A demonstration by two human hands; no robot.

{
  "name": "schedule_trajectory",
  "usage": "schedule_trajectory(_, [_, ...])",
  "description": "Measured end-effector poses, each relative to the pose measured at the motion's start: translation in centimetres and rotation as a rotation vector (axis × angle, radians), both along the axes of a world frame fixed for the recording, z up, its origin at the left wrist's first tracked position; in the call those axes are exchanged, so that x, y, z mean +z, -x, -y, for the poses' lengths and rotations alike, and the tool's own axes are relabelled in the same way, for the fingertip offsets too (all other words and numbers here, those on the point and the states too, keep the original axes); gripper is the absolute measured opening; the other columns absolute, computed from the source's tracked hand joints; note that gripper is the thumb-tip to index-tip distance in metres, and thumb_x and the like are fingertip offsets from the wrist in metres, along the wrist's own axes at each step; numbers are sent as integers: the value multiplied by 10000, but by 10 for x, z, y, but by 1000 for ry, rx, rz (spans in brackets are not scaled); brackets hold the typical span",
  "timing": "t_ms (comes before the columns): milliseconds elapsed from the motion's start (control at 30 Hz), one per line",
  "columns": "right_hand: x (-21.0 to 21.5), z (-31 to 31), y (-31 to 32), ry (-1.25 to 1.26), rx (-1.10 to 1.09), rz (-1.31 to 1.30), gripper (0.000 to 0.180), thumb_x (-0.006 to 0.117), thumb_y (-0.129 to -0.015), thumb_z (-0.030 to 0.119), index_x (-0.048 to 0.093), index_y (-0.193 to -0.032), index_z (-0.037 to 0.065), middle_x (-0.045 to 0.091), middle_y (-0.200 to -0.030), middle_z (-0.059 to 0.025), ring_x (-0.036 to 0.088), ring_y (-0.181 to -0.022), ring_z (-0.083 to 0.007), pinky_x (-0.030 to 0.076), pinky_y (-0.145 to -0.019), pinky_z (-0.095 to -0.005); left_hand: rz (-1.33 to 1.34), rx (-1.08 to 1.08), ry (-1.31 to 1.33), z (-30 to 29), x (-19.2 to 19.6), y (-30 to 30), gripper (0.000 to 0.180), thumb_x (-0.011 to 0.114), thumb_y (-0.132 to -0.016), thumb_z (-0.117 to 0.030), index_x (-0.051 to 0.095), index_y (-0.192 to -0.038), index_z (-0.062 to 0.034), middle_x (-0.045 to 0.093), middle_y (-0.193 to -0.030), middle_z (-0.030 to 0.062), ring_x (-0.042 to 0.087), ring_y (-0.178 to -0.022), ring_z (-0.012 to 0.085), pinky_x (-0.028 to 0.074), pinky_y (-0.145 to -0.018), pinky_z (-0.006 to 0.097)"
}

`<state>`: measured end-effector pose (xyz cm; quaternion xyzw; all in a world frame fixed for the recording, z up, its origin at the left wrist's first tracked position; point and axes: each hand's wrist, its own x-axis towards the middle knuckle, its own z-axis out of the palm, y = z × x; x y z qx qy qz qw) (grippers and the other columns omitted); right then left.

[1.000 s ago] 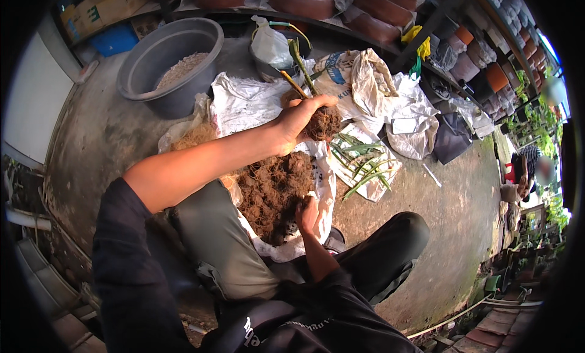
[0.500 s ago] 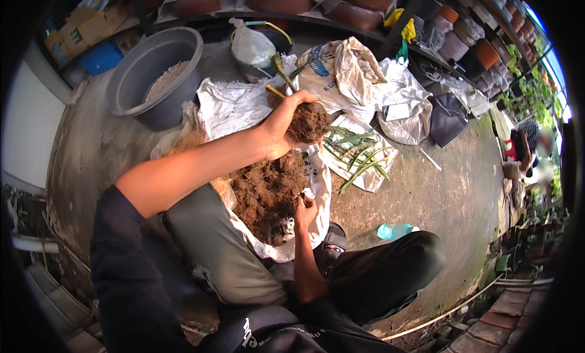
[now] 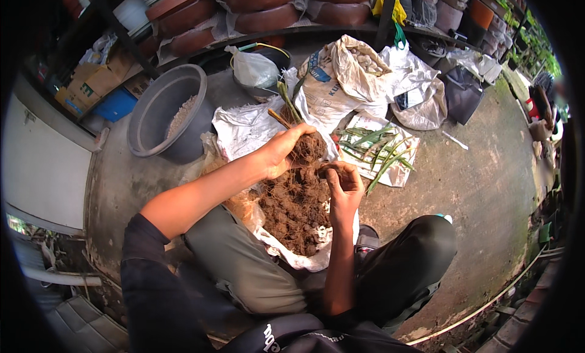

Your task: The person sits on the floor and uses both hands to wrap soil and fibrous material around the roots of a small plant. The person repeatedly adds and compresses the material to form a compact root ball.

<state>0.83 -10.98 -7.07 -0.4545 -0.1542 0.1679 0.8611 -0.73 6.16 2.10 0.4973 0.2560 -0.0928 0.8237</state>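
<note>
My left hand [image 3: 275, 154] is wrapped round a plant's root ball [image 3: 309, 147], a brown clump of fibrous roots and soil. Short green and tan stems [image 3: 289, 103] stick up above the fingers. Close by on the right, my right hand [image 3: 345, 183] is raised with fingers curled and thumb pressed in; a dark bit seems to lie at the fingertips, too small to name. Under both hands, loose brown soil with roots [image 3: 294, 214] fills an opened white sack [image 3: 280, 253] between my legs.
Long cut green leaves [image 3: 379, 150] lie on a flat white sack to the right. A grey tub [image 3: 141, 142] with pale grains stands left. Beyond are a full sack [image 3: 329, 72], a phone [image 3: 409, 99], a black bucket [image 3: 275, 55] and stacked brown pots [image 3: 262, 11].
My right hand has come up from the soil at the sack's right side to beside the root ball. My left hand keeps its hold on the plant. The head view has shifted.
</note>
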Motion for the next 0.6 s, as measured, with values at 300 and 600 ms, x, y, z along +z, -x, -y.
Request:
schedule_trajectory(300, [26, -8, 20, -71, -30, -50, 1057, 816, -785, 202, 74, -1535, 145, 378, -1436, -182, 433, -1302, -282, 444, -1021, -406, -68, -239, -130, 14, 8, 16, 354, 556, -949, -348, 589, -1195, -96, 624, -1077, 8, 611, -975, 123, 520, -830, 328])
schedule_trajectory(600, [21, -14, 24, -34, -1, 150, 1065, 747, -741, 615, 288, -1498, 23, 424, -1420, -162, 486, -1264, -254, 408, -1050, -399, -7, -453, -149, 17, 7, 28, 499, 645, -931, -400, 516, -1253, -41, 584, -1136, 45, 608, -1009, 131, 528, -814, 310])
